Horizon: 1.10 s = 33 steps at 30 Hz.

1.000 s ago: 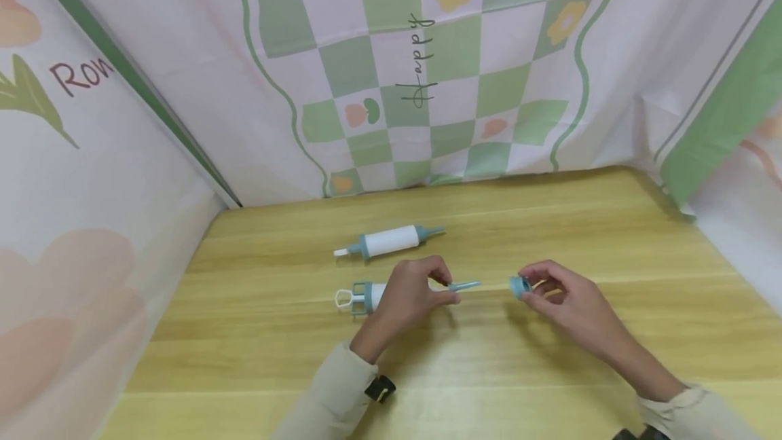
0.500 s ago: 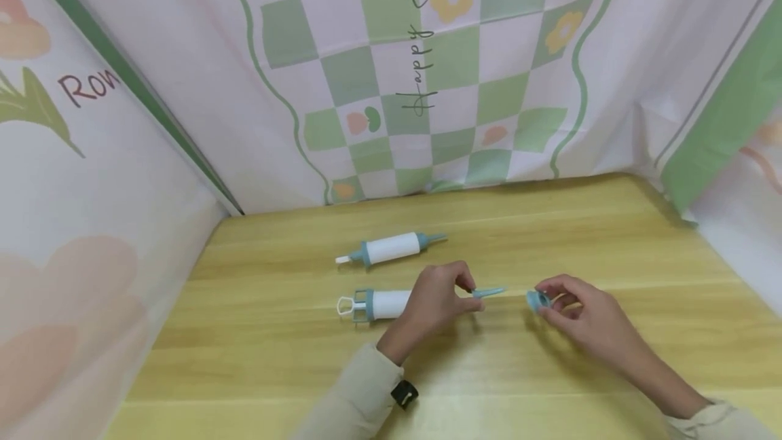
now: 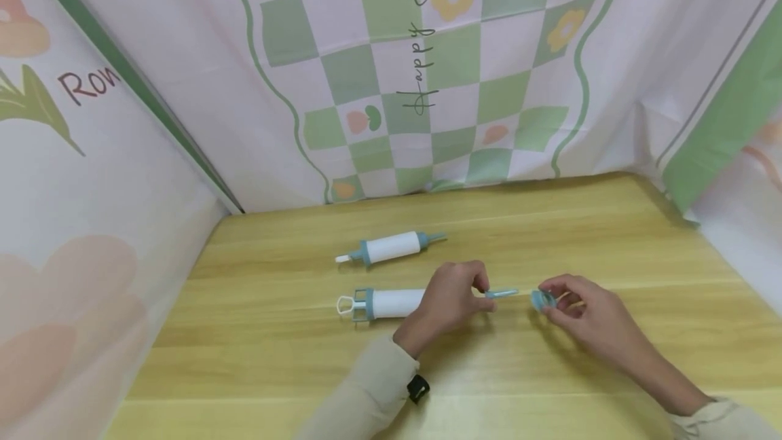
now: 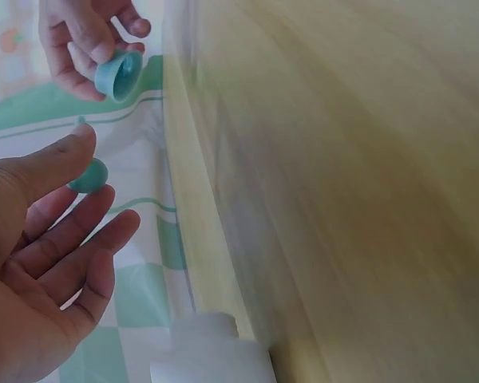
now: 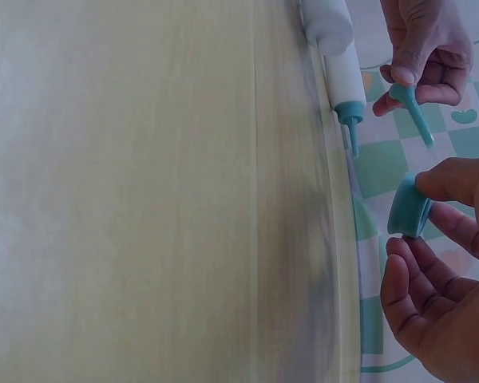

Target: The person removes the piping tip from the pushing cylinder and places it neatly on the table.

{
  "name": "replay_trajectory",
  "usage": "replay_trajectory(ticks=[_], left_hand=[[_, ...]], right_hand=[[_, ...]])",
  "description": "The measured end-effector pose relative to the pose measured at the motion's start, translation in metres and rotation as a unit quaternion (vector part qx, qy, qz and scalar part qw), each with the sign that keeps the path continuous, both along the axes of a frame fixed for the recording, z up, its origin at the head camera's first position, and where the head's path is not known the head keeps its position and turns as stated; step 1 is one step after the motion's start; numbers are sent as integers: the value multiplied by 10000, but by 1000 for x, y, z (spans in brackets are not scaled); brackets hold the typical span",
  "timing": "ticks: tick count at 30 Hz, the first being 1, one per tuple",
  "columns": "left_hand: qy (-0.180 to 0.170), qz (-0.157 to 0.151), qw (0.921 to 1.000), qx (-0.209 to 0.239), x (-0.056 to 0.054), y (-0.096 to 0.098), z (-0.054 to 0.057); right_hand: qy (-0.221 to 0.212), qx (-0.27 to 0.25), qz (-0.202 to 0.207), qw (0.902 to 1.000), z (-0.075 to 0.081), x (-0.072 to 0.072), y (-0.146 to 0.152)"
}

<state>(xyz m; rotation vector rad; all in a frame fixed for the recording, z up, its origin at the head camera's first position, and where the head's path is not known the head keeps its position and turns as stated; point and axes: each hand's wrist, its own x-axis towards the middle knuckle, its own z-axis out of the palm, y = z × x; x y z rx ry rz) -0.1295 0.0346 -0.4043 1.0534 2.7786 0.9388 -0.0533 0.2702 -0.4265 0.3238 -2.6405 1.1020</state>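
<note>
while the wood-grain table runs under everything, the white-barrelled near syringe lies on it left to right, right end hidden by the left hand in the head view. far syringe: beyond, slightly slanted, tip to the right. right hand: fingers clamped on the teal ring cap, clear of the table. left hand: thumb and forefinger pinched on the base of the teal nozzle. key relation: nozzle's long axis left to right, tip aimed at cap, just left of it, not touching; left hand nearer the near syringe. exact alignment: cannot tell.
</note>
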Motion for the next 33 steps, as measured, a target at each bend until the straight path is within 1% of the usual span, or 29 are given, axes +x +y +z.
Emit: replay_trajectory(ticks=[3, 6, 12, 17, 20, 24, 27, 33], left_hand=[[102, 32, 9996, -257, 0, 7, -1], [103, 80, 9989, -443, 0, 13, -2], [-151, 168, 9986, -485, 0, 21, -5], [-244, 324, 9968, -689, 0, 26, -8], [-297, 377, 9958, -775, 2, 30, -11], [-292, 373, 9951, -862, 4, 37, -14], [-241, 380, 9948, -911, 5, 41, -16], [-274, 386, 9935, -1034, 4, 44, -18]], right_hand=[[-16, 76, -15, 10000, -2, -1, 3], [-7, 196, -53, 9998, -5, -2, 6], [-137, 390, -121, 9991, -8, -7, 9], [-173, 440, -104, 9988, -7, -11, 10], [-303, 442, -92, 9985, -5, -11, 10], [-500, 487, -152, 9974, -6, -10, 13], [-553, 542, -201, 9968, -6, -9, 17], [-736, 594, -202, 9953, -5, -8, 17]])
